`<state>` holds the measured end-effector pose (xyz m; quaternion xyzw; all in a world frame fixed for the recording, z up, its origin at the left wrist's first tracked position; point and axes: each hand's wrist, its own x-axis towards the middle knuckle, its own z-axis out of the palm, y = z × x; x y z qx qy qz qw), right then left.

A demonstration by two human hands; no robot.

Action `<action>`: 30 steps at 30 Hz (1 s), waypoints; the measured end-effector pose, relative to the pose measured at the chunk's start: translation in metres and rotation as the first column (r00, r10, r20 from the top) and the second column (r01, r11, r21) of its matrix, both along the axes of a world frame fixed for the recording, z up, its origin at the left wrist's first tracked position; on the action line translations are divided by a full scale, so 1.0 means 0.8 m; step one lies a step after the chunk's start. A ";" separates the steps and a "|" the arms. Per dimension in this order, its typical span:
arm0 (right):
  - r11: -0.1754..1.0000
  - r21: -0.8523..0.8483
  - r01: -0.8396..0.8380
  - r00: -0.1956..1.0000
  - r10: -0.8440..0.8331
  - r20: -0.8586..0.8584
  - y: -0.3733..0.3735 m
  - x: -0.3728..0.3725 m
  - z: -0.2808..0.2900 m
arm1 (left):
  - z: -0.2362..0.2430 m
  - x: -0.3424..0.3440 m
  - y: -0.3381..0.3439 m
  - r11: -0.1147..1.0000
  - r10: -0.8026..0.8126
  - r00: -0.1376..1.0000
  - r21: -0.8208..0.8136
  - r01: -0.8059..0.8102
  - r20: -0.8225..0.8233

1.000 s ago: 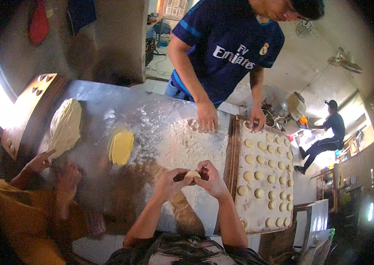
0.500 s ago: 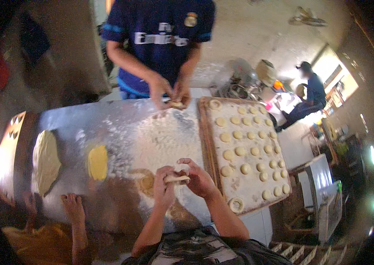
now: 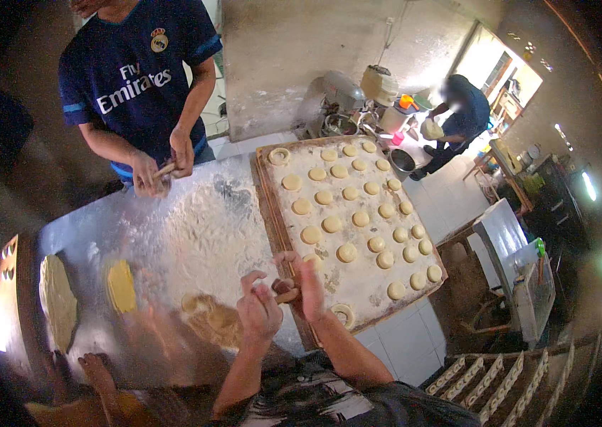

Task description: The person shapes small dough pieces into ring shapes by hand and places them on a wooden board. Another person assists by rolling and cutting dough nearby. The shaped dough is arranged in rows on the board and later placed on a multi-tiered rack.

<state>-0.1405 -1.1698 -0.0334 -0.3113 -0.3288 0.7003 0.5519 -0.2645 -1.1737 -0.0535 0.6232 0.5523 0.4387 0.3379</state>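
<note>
I have a small piece of dough (image 3: 287, 294) between my two hands, just by the left edge of the big tray (image 3: 358, 285), close to its near corner. My left hand (image 3: 261, 309) grips one end of it, with some fingers bent and sticking up. My right hand (image 3: 308, 290) grips the other end, with its fingers curled in around it. My fingers hide part of the dough, so I can't tell its whole shape. On the tray there are lots of round dough pieces (image 3: 346, 252) in rows, and they look flat and pale. A dough ring (image 3: 280, 156) sits in the tray's far left corner, and another ring (image 3: 344, 317) sits in the near corner, beside my right wrist. The shiny table (image 3: 87, 263) is left of the tray, with white flour (image 3: 208, 228) spread next to it. Further left of the tray is a yellow block (image 3: 122, 286), and past that lies a long lump of dough (image 3: 57, 302). Across the table, left of the tray's far end, a person in a dark blue shirt (image 3: 141, 85) holds something small in both hands. Behind the tray, another person (image 3: 465, 117) is bending over near a dark tub (image 3: 402, 161).
</note>
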 end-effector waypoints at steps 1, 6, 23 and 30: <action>0.998 0.065 0.009 0.966 -0.026 0.257 0.004 0.011 0.000 | 0.003 0.008 -0.002 1.000 0.000 0.995 -0.005 -0.001 -0.100; 0.997 0.055 -0.059 0.973 0.045 0.227 -0.001 0.071 -0.016 | 0.006 0.059 -0.003 0.971 0.089 0.994 0.216 -0.101 0.061; 0.998 0.042 -0.042 0.948 0.026 0.316 -0.024 0.153 0.028 | 0.019 0.174 -0.017 0.968 0.025 0.999 0.250 -0.016 -0.033; 0.990 0.136 -0.040 0.882 -0.029 0.470 0.001 0.190 -0.016 | 0.034 0.184 -0.009 1.000 0.000 0.998 0.022 -0.001 0.067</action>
